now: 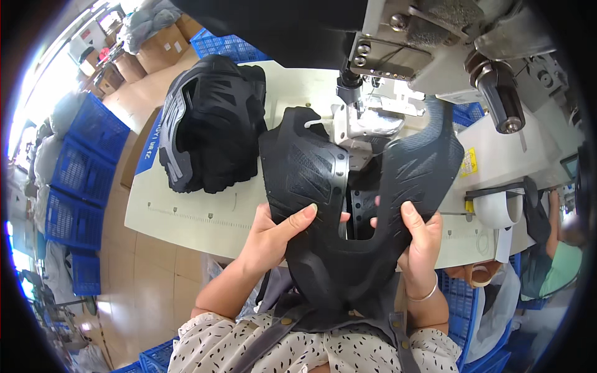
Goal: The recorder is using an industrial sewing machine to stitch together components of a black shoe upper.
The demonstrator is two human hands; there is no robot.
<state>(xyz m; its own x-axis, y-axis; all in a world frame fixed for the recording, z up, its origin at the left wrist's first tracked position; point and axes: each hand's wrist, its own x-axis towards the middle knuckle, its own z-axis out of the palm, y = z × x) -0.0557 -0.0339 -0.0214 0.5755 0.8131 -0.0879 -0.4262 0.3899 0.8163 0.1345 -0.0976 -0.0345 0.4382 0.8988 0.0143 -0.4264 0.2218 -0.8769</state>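
Note:
A black shoe upper (342, 267) is spread between my two hands, its U-shaped opening toward the sewing machine (367, 127). My left hand (273, 235) grips the left side, thumb on top and fingers underneath. My right hand (421, 239) pinches the right side in the same way. A row of eyelet holes runs along the opening's left edge, close to the machine's presser area. Whether the needle touches the upper is hidden. More eyelet holes show on a dark layer inside the opening. The upper's near end hangs toward my lap.
A pile of black shoe uppers (214, 127) lies on the pale machine table (186, 214), which has a printed scale along its front edge. Blue crates (74, 211) stand stacked at left. More blue crates (457, 304) are at lower right. Another person's arm (552, 224) appears far right.

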